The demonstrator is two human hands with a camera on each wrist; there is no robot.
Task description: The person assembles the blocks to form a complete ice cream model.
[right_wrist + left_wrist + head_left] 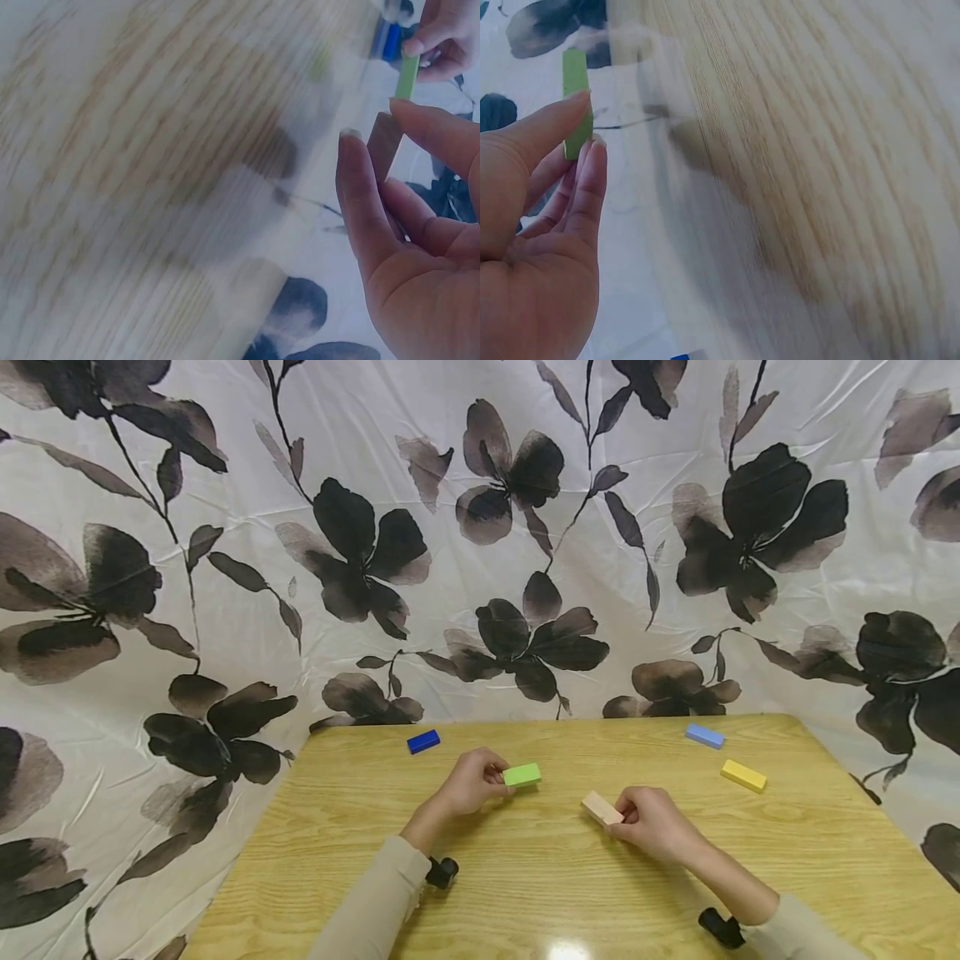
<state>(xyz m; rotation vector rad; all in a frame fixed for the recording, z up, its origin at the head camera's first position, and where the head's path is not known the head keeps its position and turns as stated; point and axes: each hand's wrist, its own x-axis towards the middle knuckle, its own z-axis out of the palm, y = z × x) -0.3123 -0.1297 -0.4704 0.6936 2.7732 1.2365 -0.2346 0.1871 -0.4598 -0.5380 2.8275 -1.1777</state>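
Pinching a lime-green block [522,775], the left hand [472,782] was apart from the right hand [654,823], whose pinched beige block [601,807] slanted lengthwise toward the green one.

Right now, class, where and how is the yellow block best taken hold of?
Probably pinch the yellow block across its middle, by the long sides, coming from above: it lies flat on the table, longer than wide, its upper face uncovered. The right hand is nearer, but holds the pale block, which should be set down first.

Floral cloth [480,577] behind a wooden table [525,877]
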